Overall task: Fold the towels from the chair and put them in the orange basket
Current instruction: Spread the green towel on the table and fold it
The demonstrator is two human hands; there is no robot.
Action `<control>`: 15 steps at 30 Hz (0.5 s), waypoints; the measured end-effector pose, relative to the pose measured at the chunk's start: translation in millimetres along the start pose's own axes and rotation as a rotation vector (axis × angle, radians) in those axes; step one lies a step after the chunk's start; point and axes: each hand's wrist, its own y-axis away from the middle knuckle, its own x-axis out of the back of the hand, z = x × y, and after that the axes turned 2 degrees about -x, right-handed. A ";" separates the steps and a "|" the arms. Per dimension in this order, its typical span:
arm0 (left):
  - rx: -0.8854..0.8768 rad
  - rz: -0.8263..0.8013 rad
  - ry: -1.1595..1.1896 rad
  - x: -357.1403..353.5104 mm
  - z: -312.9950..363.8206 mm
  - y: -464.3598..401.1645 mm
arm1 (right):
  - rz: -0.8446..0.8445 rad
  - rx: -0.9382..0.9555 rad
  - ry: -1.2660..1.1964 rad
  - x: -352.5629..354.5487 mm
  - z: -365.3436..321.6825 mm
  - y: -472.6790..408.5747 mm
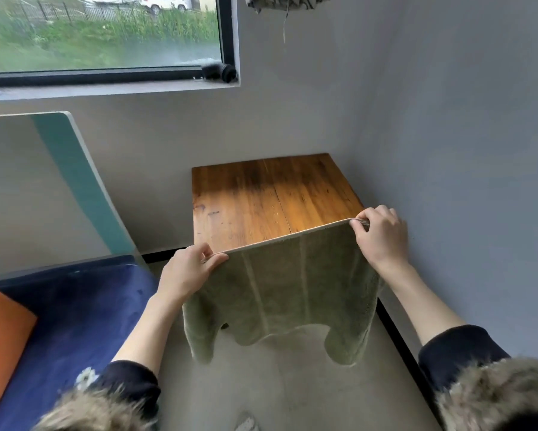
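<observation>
A green towel (289, 290) hangs in the air in front of me, its top edge stretched straight between my hands. My left hand (190, 269) pinches the top left corner. My right hand (382, 234) pinches the top right corner, a little higher and farther away. The towel's lower edge hangs loose above the floor, its two bottom corners drooping. An orange thing (0, 331) shows at the left edge on the blue surface; I cannot tell whether it is the basket. No chair is in view.
A small wooden table (261, 197) stands in the corner just behind the towel. A blue mattress (84, 312) lies at my left with a white and teal board (72, 169) leaning on the wall. A grey wall is close on my right.
</observation>
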 end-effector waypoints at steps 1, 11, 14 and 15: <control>-0.015 -0.032 0.001 -3.7 -2.6 -15.5 | 0.001 -0.010 0.036 -9.9 1.2 -10.7; -0.069 -0.066 -0.003 -45.2 -6.6 -147.1 | -0.127 -0.033 0.177 -106.9 21.5 -108.7; -0.058 -0.094 -0.052 -65.6 -3.5 -196.0 | -0.160 -0.024 0.194 -143.7 31.0 -150.3; -0.047 -0.102 -0.069 -73.2 -3.6 -212.5 | -0.175 -0.025 0.192 -157.7 33.7 -164.5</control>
